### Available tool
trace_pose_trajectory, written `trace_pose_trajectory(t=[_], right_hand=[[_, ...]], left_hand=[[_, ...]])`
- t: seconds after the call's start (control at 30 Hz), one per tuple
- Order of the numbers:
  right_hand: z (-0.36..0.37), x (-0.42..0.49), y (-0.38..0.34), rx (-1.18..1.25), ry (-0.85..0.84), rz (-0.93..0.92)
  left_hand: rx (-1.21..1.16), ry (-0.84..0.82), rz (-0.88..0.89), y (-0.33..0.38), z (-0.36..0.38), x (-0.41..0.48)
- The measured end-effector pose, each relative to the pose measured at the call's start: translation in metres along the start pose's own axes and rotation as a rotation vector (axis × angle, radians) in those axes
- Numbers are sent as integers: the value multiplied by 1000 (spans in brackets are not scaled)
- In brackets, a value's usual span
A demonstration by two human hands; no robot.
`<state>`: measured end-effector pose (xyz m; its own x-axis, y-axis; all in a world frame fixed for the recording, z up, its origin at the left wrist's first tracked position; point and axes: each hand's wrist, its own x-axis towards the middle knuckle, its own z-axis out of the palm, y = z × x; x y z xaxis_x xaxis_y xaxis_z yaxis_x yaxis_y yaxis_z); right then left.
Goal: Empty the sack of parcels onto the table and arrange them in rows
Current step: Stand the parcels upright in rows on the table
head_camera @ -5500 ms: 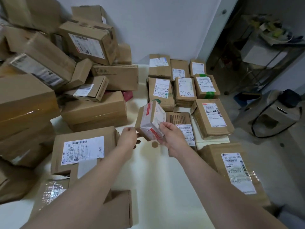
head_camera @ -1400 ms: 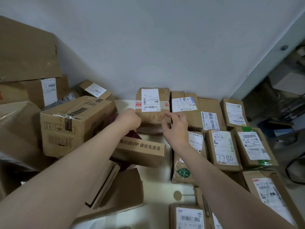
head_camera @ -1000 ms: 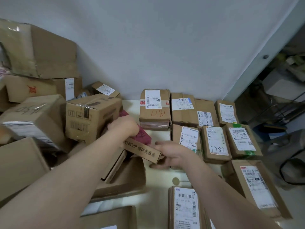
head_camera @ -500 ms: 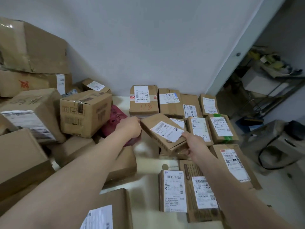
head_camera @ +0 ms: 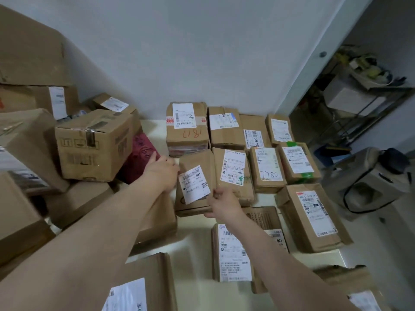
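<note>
Pale tabletop (head_camera: 195, 251) — left hand (head_camera: 162, 172) and right hand (head_camera: 222, 205) grip a flat cardboard parcel (head_camera: 195, 184).

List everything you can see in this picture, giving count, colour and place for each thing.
Rowed parcels: about ten, brown, table's right half.
Held parcel: one, brown, left end of second row.
Heaped boxes: several, brown, left side.
Red packet: one, dark red, beside the heap.
Table: one, white, underneath.
Shelf: one, metal, far right.
Hands: two; right hand grips held parcel's near corner, left hand at its left edge.
</note>
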<state>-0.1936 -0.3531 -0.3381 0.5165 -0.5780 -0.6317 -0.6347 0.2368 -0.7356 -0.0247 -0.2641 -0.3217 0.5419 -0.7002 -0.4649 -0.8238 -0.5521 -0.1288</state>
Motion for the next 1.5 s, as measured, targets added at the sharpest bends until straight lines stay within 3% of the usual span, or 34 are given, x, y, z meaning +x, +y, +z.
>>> trace_pose_trajectory(t=[0.1, 0.3, 0.5, 0.67, 0.77, 0.9, 1.0, 1.07, 1.13, 1.23, 1.3, 1.33, 1.4, 1.5], right_hand=[[2, 2, -7, -97, 34, 7], [27, 25, -11, -624, 192, -9], [35, 14, -4, -1115, 256, -242], [47, -5, 8, -897, 199, -176], [50, -17, 5, -775, 205, -425], [58, -31, -10, -722, -155, -612], [66, -34, -5, -733, -387, -498], [69, -31, 6, -760, -376, -440], [70, -23, 12, -843, -279, -459], [69, -15, -3, -715, -155, -470], [71, -9, -26, -557, -120, -437], [73, -8, -39, -467, -123, -418], [78, -2, -62, -307, -169, -369], [93, 2, -95, -97, -312, -230]], left_hand=[[-74, -62, -58, -12, 8, 1], [-203, -144, -63, -20, 8, -6], [-241, -80, -39, -21, 5, -13], [-240, -54, -67, -22, 9, -35], [-272, -6, -87, -26, 10, -48], [-298, -103, -159, -28, 10, -64], [-298, -147, -190, -31, 9, -74], [-337, -82, -212, -32, 8, -77], [-430, 102, -209, -31, 5, -80], [-404, 709, -131, -35, -9, -85], [-272, 1029, -215, -44, -24, -87], [-234, 1058, -326, -50, -33, -88], [-273, 883, -582, -67, -50, -85], [-514, 417, -815, -92, -67, -80]])
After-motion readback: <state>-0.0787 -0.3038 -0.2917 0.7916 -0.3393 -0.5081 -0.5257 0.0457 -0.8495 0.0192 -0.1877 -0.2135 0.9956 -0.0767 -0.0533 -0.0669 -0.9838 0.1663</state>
